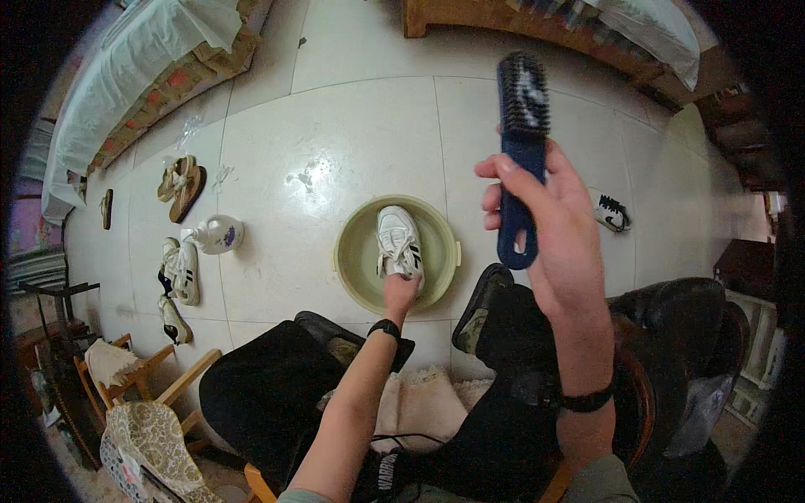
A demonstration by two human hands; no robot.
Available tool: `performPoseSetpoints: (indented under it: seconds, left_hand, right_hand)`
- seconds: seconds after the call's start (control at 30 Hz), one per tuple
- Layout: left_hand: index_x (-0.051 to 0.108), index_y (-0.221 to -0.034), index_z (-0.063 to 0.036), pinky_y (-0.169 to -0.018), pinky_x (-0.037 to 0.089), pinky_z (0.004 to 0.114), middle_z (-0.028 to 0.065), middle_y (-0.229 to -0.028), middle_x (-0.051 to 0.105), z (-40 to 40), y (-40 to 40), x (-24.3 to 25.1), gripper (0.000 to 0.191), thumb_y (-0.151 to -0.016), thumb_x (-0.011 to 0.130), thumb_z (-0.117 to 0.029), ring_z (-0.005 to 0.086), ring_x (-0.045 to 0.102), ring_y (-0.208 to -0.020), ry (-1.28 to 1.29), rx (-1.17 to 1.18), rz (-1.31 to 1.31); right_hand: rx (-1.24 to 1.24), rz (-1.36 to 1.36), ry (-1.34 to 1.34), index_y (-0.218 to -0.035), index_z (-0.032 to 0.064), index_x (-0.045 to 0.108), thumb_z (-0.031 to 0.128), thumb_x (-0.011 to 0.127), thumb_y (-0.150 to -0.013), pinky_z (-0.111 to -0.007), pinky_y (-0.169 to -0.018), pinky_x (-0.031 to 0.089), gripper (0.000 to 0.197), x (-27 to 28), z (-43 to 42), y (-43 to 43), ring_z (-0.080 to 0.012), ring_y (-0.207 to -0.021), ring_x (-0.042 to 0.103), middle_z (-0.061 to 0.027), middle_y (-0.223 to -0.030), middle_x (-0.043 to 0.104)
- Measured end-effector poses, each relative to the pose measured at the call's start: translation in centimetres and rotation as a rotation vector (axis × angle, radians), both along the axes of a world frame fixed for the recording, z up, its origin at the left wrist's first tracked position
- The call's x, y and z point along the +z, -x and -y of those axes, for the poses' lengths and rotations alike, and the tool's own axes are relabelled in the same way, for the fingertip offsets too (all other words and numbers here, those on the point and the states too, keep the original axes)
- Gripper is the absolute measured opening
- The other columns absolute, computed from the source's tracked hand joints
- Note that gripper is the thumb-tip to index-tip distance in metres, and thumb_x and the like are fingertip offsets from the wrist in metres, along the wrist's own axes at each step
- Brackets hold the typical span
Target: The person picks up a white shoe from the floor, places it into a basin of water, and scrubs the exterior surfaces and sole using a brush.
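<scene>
My left hand (402,290) grips a white lace-up sneaker (397,234) by its heel end. The sneaker has dark stripes on its side and is over a round pale-green plastic basin (344,236) on the floor; whether it touches the bottom I cannot tell. Raised to the right of the basin, my right hand (553,214) is closed around the handle of a dark blue scrub brush (523,157). The brush points away from me, its dark bristles showing, with white foam or paste on them.
Left of the basin stand a white pump bottle (220,234), several sneakers (182,273) and brown sandals (187,192). Another white sneaker with black laces (611,210) is to the right. A wooden chair (188,377) is at lower left; wet patches (308,179) mark the tiles.
</scene>
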State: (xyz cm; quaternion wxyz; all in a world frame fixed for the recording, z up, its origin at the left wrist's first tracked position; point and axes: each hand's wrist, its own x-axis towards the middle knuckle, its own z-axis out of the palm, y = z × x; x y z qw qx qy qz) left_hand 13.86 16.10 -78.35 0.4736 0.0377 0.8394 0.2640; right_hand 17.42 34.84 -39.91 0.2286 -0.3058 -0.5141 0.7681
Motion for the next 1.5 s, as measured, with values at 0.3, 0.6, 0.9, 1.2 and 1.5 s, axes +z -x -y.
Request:
performPoseSetpoints:
  seconds: [0.3,0.6,0.9,1.2,1.5]
  left_hand:
    - [0.066,-0.096,-0.0042,-0.100,0.030,0.058,0.0176,-0.097,0.069,-2.0,-4.1,-1.0,0.042,-0.087,0.058,-0.044,0.0368,0.063,-0.095,0.247,-0.268,-0.376]
    - [0.063,-0.091,0.0051,-0.088,0.044,0.049,0.0273,-0.087,0.066,-0.7,-3.5,0.4,0.047,-0.091,0.050,-0.040,0.0439,0.063,-0.089,-0.036,-0.075,-0.405]
    - [0.064,-0.092,0.0166,-0.079,0.046,0.049,0.0369,-0.087,0.062,-1.2,1.0,5.7,0.073,-0.092,0.049,-0.055,0.0461,0.064,-0.088,-0.158,0.324,-0.370]
    - [0.056,-0.121,0.0075,-0.081,0.049,0.038,0.0178,-0.109,0.063,-0.3,4.3,16.4,0.059,-0.090,0.049,-0.042,0.0267,0.064,-0.092,-0.271,0.755,0.180]
    - [0.041,-0.138,-0.0002,-0.090,0.054,0.043,0.0194,-0.126,0.058,1.8,6.4,24.3,0.059,-0.095,0.021,-0.035,0.0290,0.062,-0.110,-0.562,0.571,0.602]
  right_hand:
    - [0.015,0.031,0.068,-0.132,-0.0023,0.043,0.013,0.053,-0.097,-0.023,-0.059,0.048,0.040,0.3,-0.4,1.0,-0.0084,-0.072,0.056,-0.0094,-0.097,0.059]
    - [0.031,-0.002,0.014,-0.131,-0.0036,0.044,0.014,0.053,-0.097,-0.022,-0.062,0.048,0.039,0.4,-0.8,0.2,-0.0083,-0.073,0.056,-0.0088,-0.099,0.059]
    - [0.054,-0.043,0.048,-0.110,-0.0014,0.049,0.013,0.056,-0.094,-0.026,-0.065,0.051,0.022,0.2,0.1,0.5,-0.0125,-0.075,0.061,-0.0112,-0.095,0.066]
    - [0.135,-0.047,-0.026,-0.115,0.0008,0.050,0.015,0.057,-0.095,-0.023,-0.065,0.050,0.026,0.8,1.2,0.9,-0.0091,-0.076,0.059,-0.0089,-0.096,0.064]
    - [0.143,-0.004,-0.059,-0.113,0.0001,0.052,0.016,0.057,-0.095,-0.023,-0.065,0.051,0.025,0.2,1.2,1.2,-0.0098,-0.076,0.060,-0.0087,-0.095,0.064]
